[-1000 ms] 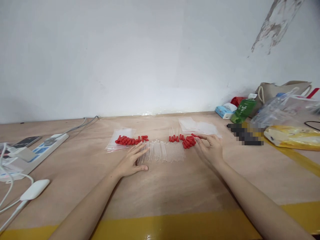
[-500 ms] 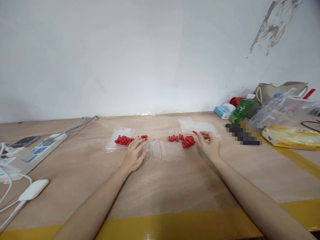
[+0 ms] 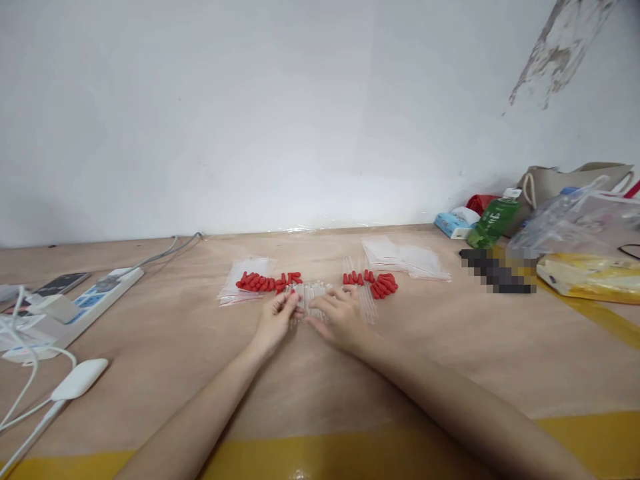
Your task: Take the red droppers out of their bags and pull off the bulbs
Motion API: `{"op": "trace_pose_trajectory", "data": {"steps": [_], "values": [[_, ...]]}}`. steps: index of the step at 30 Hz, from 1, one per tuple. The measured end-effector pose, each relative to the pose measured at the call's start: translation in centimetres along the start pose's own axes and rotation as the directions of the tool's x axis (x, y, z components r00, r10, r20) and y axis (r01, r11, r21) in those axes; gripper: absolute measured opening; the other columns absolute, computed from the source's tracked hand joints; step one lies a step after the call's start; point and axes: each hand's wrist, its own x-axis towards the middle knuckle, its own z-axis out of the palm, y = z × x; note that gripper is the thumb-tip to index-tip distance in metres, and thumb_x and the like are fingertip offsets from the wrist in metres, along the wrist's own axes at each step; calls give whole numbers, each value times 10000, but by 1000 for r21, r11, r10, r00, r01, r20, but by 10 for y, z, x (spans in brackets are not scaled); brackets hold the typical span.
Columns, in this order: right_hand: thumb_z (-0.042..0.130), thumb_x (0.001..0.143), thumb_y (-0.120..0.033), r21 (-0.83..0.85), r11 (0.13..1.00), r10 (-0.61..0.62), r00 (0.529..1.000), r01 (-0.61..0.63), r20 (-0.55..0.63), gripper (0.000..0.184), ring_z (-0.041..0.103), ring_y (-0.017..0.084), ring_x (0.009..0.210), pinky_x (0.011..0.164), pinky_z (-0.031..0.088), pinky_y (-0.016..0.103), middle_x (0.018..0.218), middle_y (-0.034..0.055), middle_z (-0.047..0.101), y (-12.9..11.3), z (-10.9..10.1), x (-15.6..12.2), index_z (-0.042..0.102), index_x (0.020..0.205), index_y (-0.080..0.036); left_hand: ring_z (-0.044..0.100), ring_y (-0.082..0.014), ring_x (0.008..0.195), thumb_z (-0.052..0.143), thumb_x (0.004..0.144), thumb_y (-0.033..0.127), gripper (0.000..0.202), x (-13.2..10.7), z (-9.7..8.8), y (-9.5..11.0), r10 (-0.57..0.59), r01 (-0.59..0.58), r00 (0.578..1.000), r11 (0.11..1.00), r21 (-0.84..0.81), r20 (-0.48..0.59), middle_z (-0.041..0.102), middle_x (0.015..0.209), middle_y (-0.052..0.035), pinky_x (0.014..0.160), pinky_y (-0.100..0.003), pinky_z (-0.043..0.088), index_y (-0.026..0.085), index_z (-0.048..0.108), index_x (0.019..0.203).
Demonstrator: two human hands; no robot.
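Observation:
Several clear thin tubes lie side by side in a row in front of me. My left hand is closed at the left end of the row, with a small red cap showing at its fingertips; whether a tube is joined to it I cannot tell. Over the middle of the row, my right hand has its fingers apart and reaching onto the tubes, hiding part of them. Red caps are heaped in a left pile and a right pile. Several more caps sit against clear tubes behind the row.
Clear plastic bags lie at left and right. A power strip, phone and white adapter occupy the left. At right are a tissue pack, green bottle, yellow package and plastic bags.
My right hand has come left from beside the right pile to the tube row. My left hand has closed, and a red cap now shows at its fingertips. The view has shifted slightly.

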Motion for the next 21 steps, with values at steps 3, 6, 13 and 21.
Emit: {"op": "trace_pose_trajectory", "data": {"steps": [3,6,13,21], "values": [[445,842,-321,-194,947,273,960,-257,64,223,508,203,868,782,215,384,872,55,664,20,-7,17,633,803,-208,547,-225,884,503,777,302,258,23,-34,-12,246,-97,915,904,417,-319,553,911,-103,831,-403,447,130,627,924],[426,816,-246,-388,825,497,855,-412,149,232,505,255,914,761,224,407,889,117,648,43,-12,34,645,804,-169,530,-240,918,463,786,239,269,38,-57,-18,351,-51,857,786,616,-377,531,902,-114,838,-408,438,130,616,979],[468,774,-286,-421,757,616,761,-499,206,215,552,285,883,738,261,409,821,125,649,60,-2,43,640,786,-156,539,-223,762,553,769,334,293,44,-55,-27,444,-133,858,677,724,-258,605,809,-62,719,-373,446,161,533,1004],[484,762,-287,-440,706,678,709,-555,193,219,582,289,847,734,276,413,799,157,650,63,1,44,640,789,-135,525,-236,825,537,799,368,194,43,-55,-29,578,-254,807,518,817,-116,618,839,-64,790,-376,405,192,594,857]]}}
